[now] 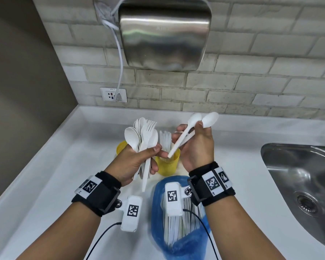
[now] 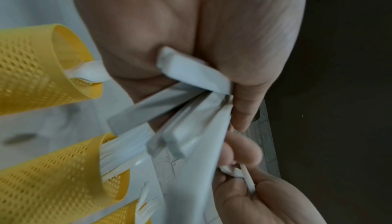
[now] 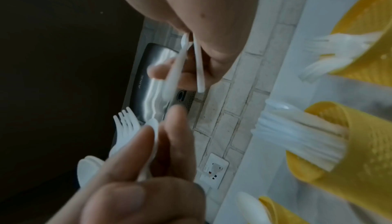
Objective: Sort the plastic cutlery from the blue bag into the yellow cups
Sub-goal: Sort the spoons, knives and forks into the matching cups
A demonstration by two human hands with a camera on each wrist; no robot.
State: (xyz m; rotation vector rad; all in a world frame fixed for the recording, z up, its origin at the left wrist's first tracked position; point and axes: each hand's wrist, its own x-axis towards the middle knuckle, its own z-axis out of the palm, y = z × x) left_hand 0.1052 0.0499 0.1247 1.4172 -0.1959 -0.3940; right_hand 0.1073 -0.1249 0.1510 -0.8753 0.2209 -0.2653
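Note:
My left hand (image 1: 150, 156) grips a bunch of white plastic spoons and forks (image 1: 143, 137) by the handles, heads up; the handles (image 2: 191, 110) cross its palm. To its right, my right hand (image 1: 188, 134) pinches two white spoons (image 1: 195, 126) above a yellow mesh cup (image 1: 167, 166) filled with white cutlery. A second yellow cup (image 1: 121, 147) peeks out behind the left hand. The right wrist view shows three yellow cups, the middle cup (image 3: 371, 152) packed with cutlery. The blue bag (image 1: 178, 239) lies open in front, more cutlery inside.
A steel sink (image 1: 298, 175) is set into the white counter (image 1: 54, 175) on the right. A metal hand dryer (image 1: 165, 34) hangs on the brick wall above, its cord running to a socket (image 1: 114, 94). Black cables trail from the wrist cameras.

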